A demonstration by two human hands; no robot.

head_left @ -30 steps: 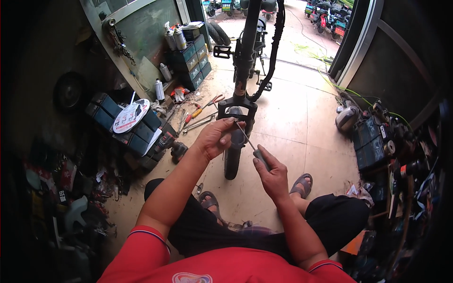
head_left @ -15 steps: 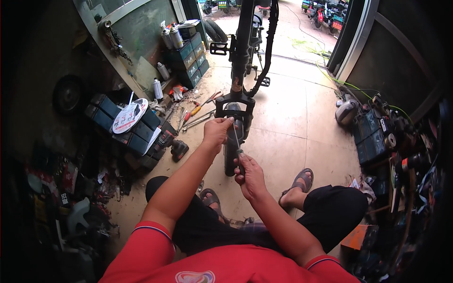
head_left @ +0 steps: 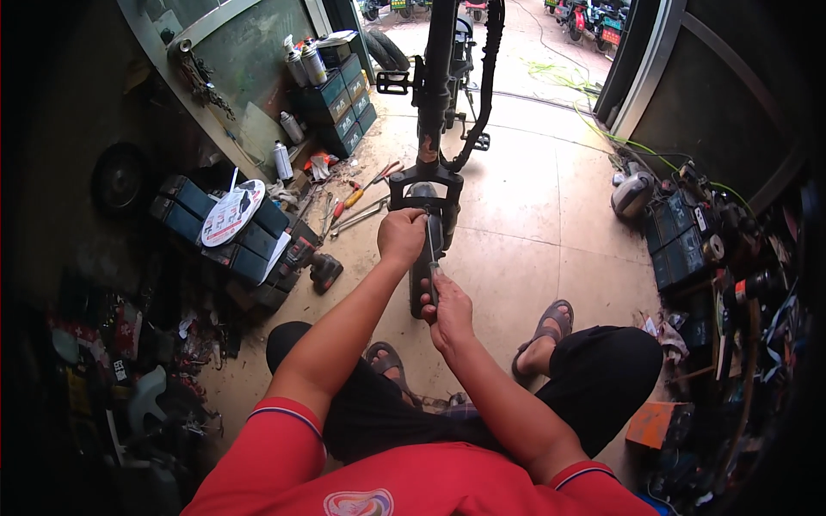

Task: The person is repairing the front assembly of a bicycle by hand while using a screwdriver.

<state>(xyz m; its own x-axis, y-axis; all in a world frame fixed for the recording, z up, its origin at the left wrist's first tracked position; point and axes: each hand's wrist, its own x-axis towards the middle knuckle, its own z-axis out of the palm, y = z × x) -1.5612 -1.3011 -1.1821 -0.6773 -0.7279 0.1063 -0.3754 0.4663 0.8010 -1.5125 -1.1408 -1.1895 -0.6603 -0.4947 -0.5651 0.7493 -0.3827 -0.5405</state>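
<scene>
The screwdriver (head_left: 433, 247) is before the black fork (head_left: 453, 187), my right grip (head_left: 450, 311) clamped on it; my left grip (head_left: 403, 236) by its tip, pinching or not I can't tell. Seemingly I'm aligning; next needs steadiness.

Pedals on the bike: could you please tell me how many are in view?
2: one pedal left of the bike's dark tube, another pedal lower, right of it.
</scene>
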